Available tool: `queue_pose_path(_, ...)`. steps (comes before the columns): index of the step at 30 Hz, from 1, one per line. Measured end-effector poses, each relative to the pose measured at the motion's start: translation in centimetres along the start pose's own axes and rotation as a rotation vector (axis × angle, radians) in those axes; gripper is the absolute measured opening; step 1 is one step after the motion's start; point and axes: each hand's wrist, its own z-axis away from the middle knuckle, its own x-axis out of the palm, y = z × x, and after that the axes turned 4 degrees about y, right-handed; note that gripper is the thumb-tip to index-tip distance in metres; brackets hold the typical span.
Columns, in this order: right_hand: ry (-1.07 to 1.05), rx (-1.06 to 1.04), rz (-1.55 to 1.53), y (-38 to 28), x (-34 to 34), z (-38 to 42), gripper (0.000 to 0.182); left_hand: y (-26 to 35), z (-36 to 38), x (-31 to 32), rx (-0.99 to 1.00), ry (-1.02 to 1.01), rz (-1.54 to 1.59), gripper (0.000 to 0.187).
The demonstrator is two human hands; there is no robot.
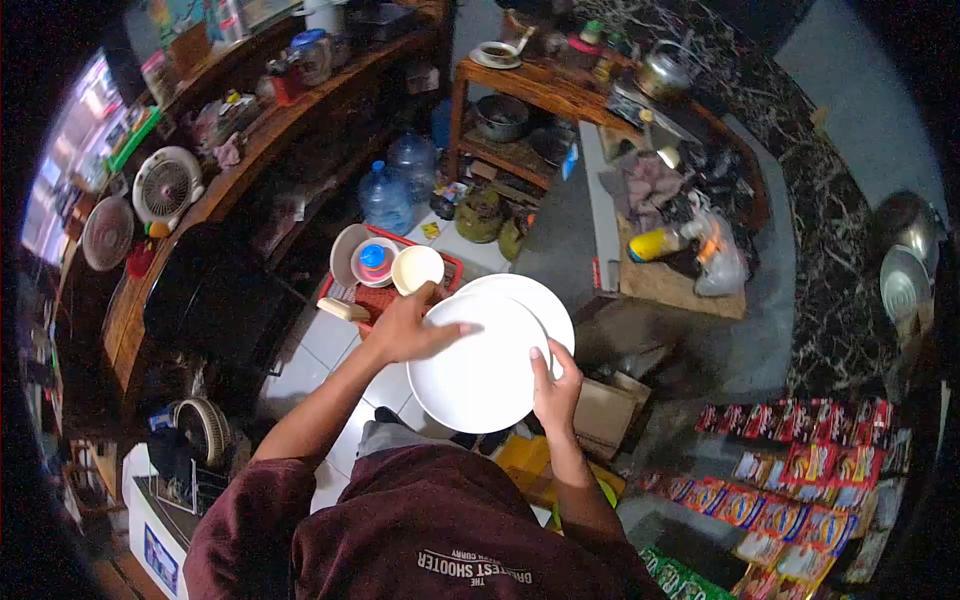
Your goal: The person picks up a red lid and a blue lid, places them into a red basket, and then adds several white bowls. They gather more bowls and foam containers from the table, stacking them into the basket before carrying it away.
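Two white plates (475, 375) overlap in front of my body, one fanned out behind the other toward the upper right. My left hand (408, 332) grips the near plate's upper left rim, its thumb lying across the face. On the right side, my right hand (555, 385) pinches the rims where the two plates meet, thumb on top. Just beyond my left hand is a red basket (385, 300). It holds a cream bowl (418, 268), a pale tub (345, 250) and a small container with a blue top (375, 260).
Blue water jugs (385, 200) stand on the tiled floor beyond the basket. A dark counter (555, 210) with a yellow bottle (655, 245) and bags is at the right. A wooden shelf (270, 120) with fans runs along the left. Sachet strips (780, 505) hang at lower right.
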Motion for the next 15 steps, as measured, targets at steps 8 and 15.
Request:
queue_pose_path(8,-0.122,-0.134,-0.066,-1.7,7.4,-1.2,0.026,-5.1,6.2,-7.0,-0.199,0.043,0.229,0.032)
queue_pose_path(15,-0.161,-0.253,-0.074,-6.1,13.9,-2.4,0.022,-11.2,9.9,-14.9,-0.217,0.443,0.543,0.032)
